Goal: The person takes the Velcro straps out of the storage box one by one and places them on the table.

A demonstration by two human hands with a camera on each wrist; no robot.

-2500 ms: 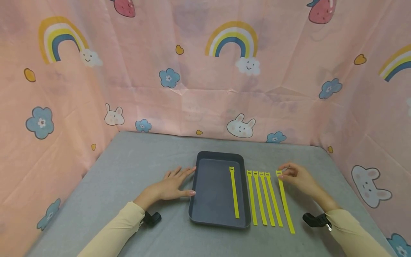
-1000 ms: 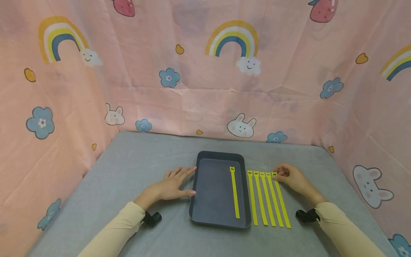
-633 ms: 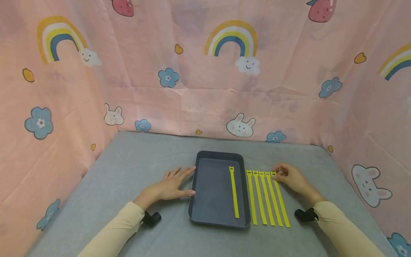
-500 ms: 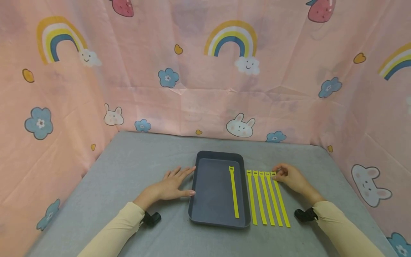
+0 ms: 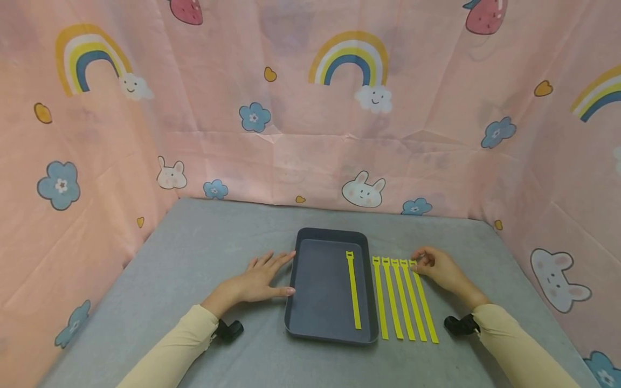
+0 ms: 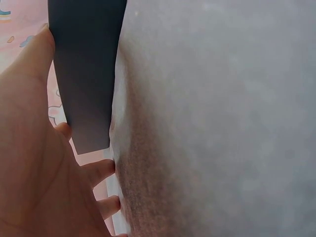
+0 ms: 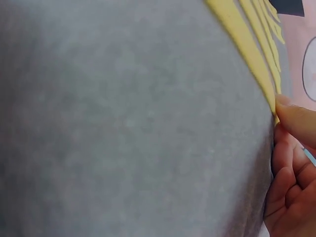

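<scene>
My right hand point(image 5: 440, 269) pinches the slotted head of the rightmost yellow hook-and-loop cable tie point(image 5: 427, 310) between thumb and forefinger. In the right wrist view, the thumb point(image 7: 296, 118) lies on the end of that tie, the other fingers curled beneath. Several matching ties, such as the leftmost one point(image 5: 380, 302), lie side by side to its left, heads away from me. A dark grey tray point(image 5: 320, 291) stands left of the row with a single yellow tie point(image 5: 354, 293) inside. My left hand point(image 5: 257, 280) is spread, forefinger and thumb tips at the tray's left wall point(image 6: 86, 74).
A grey cloth point(image 5: 233, 231) covers the table. Pink patterned curtain point(image 5: 291, 161) hangs along the back and both sides. Each wrist carries a small black camera, the left one point(image 5: 229, 330) near the cloth and the right one point(image 5: 461, 325) beside the ties.
The right hand has brought the rightmost tie leftward, from apart to close beside the row, its head lined up with the others. For the last second it has stayed there. The left hand stays put.
</scene>
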